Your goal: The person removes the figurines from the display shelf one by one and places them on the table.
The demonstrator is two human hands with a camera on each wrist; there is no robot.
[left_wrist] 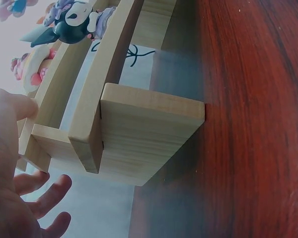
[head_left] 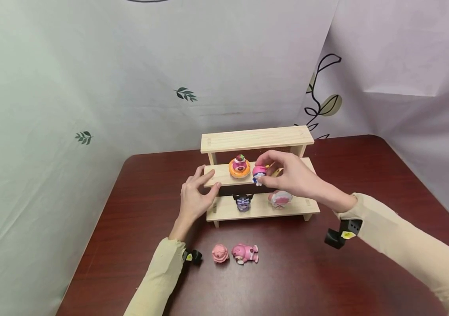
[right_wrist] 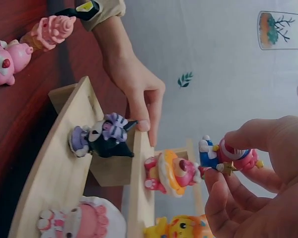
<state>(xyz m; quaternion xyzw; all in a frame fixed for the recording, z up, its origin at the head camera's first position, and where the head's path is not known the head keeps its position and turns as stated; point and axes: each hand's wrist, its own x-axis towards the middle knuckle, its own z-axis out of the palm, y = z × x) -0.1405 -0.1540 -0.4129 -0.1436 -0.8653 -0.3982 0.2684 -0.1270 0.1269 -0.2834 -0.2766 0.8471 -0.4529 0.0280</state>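
Note:
My right hand [head_left: 287, 175] pinches a small figurine [head_left: 258, 174] with a pink top and blue-and-white body between thumb and fingers. In the right wrist view this figurine [right_wrist: 228, 154] hangs above the middle tier, apart from the board. My left hand [head_left: 197, 195] holds the left end of the middle board of a three-tier wooden display rack [head_left: 216, 177], thumb at its front edge. On that board sit a pink figurine in an orange ring [head_left: 240, 167] and a yellow figurine [right_wrist: 184, 227], mostly hidden by my right hand in the head view.
The lower tier bears a black-and-purple figurine [head_left: 243, 202] and a pink-and-white figurine [head_left: 280, 199]. In front, on the dark red table [head_left: 287, 281], lie a pink ice-cream-shaped figurine [head_left: 220, 253] and a pink bear figurine [head_left: 245, 253]. A pale curtain [head_left: 130, 79] hangs behind.

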